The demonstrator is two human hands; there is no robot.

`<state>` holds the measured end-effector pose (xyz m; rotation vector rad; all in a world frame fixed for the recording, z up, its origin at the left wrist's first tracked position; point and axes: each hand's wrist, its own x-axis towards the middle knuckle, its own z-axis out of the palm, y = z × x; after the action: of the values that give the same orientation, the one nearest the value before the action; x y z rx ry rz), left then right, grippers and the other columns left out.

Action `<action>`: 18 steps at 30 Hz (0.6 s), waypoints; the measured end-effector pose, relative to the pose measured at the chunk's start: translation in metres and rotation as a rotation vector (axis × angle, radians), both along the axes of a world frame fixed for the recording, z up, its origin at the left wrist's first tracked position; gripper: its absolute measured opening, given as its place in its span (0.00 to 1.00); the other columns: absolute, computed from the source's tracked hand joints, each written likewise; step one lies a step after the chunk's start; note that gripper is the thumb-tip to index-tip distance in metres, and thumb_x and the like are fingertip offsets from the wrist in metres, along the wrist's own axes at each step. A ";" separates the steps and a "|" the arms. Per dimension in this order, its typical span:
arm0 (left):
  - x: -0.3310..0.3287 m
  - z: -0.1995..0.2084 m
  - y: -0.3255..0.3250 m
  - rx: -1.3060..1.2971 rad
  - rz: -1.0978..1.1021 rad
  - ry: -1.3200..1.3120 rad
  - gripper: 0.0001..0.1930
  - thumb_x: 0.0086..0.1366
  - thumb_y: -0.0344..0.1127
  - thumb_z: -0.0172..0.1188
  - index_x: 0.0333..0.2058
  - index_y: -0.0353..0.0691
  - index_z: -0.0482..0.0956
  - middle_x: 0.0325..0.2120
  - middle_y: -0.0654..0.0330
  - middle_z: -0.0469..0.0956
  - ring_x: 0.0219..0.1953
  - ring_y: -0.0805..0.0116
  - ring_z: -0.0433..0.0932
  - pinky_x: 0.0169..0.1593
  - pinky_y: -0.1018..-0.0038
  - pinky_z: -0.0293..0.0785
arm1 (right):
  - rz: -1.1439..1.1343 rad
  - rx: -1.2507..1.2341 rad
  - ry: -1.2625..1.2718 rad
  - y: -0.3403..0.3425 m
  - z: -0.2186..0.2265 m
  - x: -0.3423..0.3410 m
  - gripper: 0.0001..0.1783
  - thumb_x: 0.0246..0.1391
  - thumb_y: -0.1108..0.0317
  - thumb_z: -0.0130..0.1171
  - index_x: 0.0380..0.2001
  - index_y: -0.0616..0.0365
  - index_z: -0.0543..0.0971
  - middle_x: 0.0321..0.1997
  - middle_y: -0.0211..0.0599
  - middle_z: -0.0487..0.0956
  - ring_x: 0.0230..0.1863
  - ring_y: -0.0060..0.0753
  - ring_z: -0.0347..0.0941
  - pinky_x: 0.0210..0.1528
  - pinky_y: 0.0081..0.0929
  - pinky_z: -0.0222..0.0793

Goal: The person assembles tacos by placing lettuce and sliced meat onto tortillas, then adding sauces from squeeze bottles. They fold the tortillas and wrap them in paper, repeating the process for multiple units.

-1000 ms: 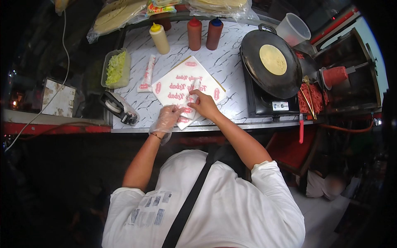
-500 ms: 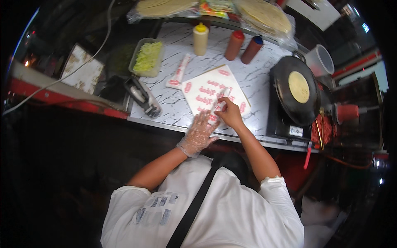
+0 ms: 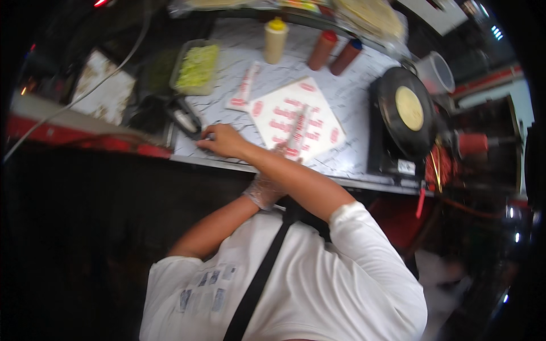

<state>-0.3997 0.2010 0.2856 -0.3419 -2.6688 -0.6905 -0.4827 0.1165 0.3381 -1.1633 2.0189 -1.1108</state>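
My bare right hand (image 3: 223, 142) reaches across to the left, fingers bent and pinched at the near end of a black tape dispenser (image 3: 186, 116); what lies between the fingertips is too small to make out. Under my right forearm, my left hand (image 3: 266, 190), in a clear plastic glove, is mostly hidden. Its fingertips show at the lower end of a slim paper-wrapped roll (image 3: 299, 129). That roll lies on white wrapping paper (image 3: 327, 122) with red print, set cornerwise on the counter. Left of the paper lies a second wrapped roll (image 3: 245, 88).
A tub of shredded lettuce (image 3: 198, 67) stands at the left. Behind are a yellow-capped sauce bottle (image 3: 276, 41) and two red sauce bottles (image 3: 323, 50) (image 3: 346, 57), with bagged flatbreads (image 3: 372, 17) beyond. A black pan (image 3: 421, 139) holding a flatbread (image 3: 409, 108) sits on the right.
My right hand has left the wrapped roll and crossed over my left arm to the tape dispenser. My left hand stays near the roll's lower end. The view has shifted slightly.
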 end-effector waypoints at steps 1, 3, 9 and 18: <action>0.000 0.000 0.000 -0.015 0.006 -0.027 0.32 0.66 0.55 0.53 0.64 0.45 0.70 0.64 0.31 0.58 0.66 0.29 0.57 0.67 0.42 0.53 | -0.011 0.046 -0.126 -0.009 -0.001 0.000 0.18 0.51 0.52 0.68 0.36 0.55 0.87 0.31 0.49 0.84 0.36 0.49 0.82 0.44 0.40 0.75; -0.001 0.002 0.001 -0.060 0.007 -0.041 0.32 0.66 0.56 0.53 0.65 0.47 0.69 0.65 0.31 0.57 0.67 0.29 0.56 0.67 0.40 0.53 | -0.135 0.087 -0.410 -0.015 -0.002 0.001 0.09 0.50 0.64 0.71 0.32 0.57 0.87 0.28 0.42 0.84 0.30 0.33 0.79 0.37 0.32 0.75; -0.004 -0.002 0.000 -0.107 0.038 -0.051 0.32 0.68 0.56 0.48 0.67 0.51 0.67 0.67 0.29 0.54 0.68 0.27 0.54 0.67 0.38 0.52 | -0.070 -0.167 -0.465 0.017 -0.024 0.015 0.07 0.50 0.72 0.70 0.33 0.62 0.85 0.29 0.38 0.81 0.30 0.33 0.77 0.37 0.32 0.74; 0.001 0.007 0.000 -0.065 -0.017 -0.175 0.36 0.65 0.54 0.57 0.68 0.46 0.64 0.66 0.28 0.54 0.70 0.29 0.51 0.70 0.40 0.48 | -0.379 -0.087 0.101 0.120 -0.013 -0.024 0.06 0.48 0.73 0.69 0.31 0.61 0.86 0.31 0.44 0.77 0.33 0.42 0.75 0.37 0.35 0.70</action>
<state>-0.3987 0.2007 0.2921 -0.3357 -2.8619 -0.6685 -0.5066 0.2364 0.3246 -0.9138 2.3560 -1.3541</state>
